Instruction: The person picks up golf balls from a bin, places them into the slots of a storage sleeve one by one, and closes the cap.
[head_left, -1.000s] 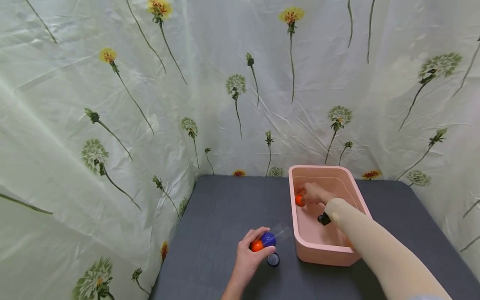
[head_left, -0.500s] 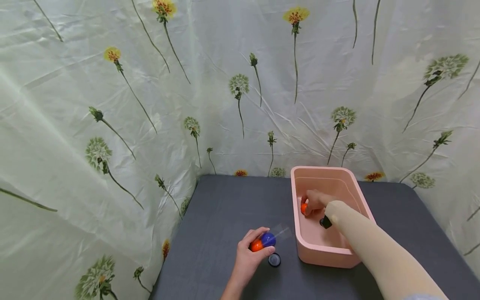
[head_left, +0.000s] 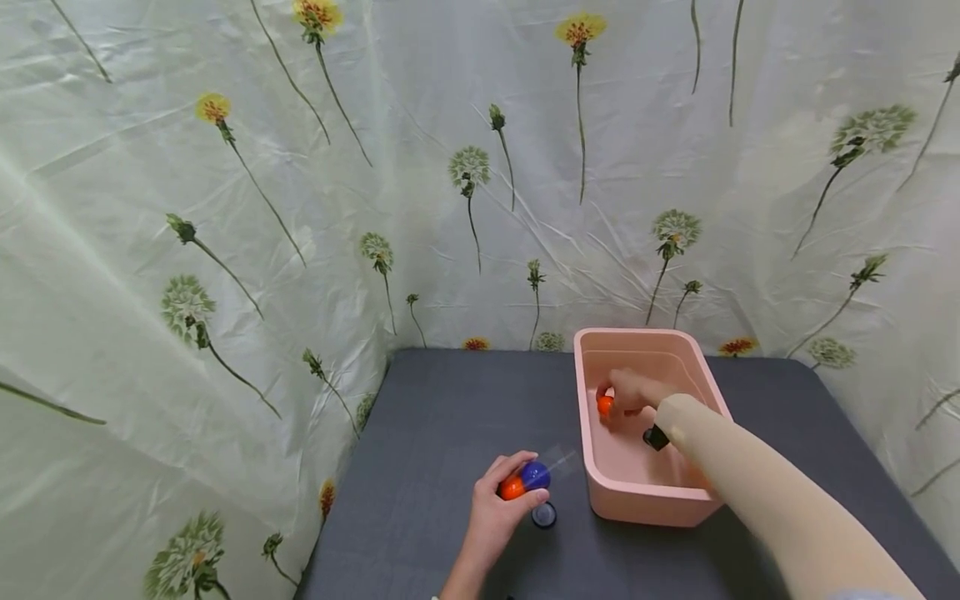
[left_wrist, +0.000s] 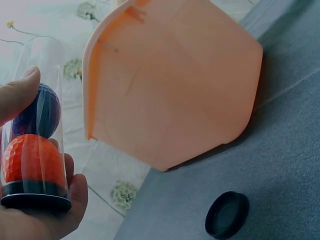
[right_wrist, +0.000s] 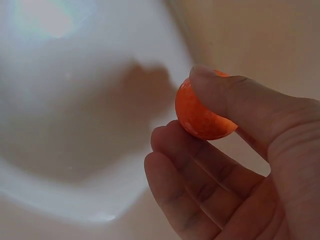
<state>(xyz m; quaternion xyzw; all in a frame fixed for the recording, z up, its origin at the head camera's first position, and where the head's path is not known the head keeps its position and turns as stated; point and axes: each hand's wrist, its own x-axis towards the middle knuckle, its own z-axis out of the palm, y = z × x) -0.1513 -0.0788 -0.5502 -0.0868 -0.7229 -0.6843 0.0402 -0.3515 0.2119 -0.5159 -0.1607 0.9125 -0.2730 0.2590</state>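
A: Start with the head view. What are your hands on?

B: Your left hand (head_left: pixel 501 515) is wrapped around a clear tube (head_left: pixel 534 477) that lies tilted over the grey table (head_left: pixel 450 417). An orange ball (head_left: pixel 513 487) sits at the capped end by your palm, and a blue ball (head_left: pixel 536 475) sits just above it. A black cap (head_left: pixel 544 515) lies on the table just beside that hand, free of it. Your right hand (head_left: pixel 632 392) is down inside the pink bin (head_left: pixel 645 508), near its left wall, fingers closed on a second orange ball (head_left: pixel 604 405). The bin stands to the right of the tube, close but apart. A flowered sheet (head_left: pixel 225 208) hangs behind and to the left.

A: And the left wrist view?

B: Here your thumb and fingers clasp the tube (left_wrist: pixel 35 125) from both sides. The orange ball (left_wrist: pixel 31 160) rests on the tube's black base, and the blue ball (left_wrist: pixel 37 111) touches it from above. The tube's upper part holds nothing. The bin (left_wrist: pixel 170 85) fills the middle, and the cap (left_wrist: pixel 227 215) lies on the table below it.

A: Right wrist?

B: You pinch the ball (right_wrist: pixel 200 112) between your thumb on top and your fingertips beneath, so it is off the bin's floor (right_wrist: pixel 75 125). The background is blurred, so I can't say how high it hangs.
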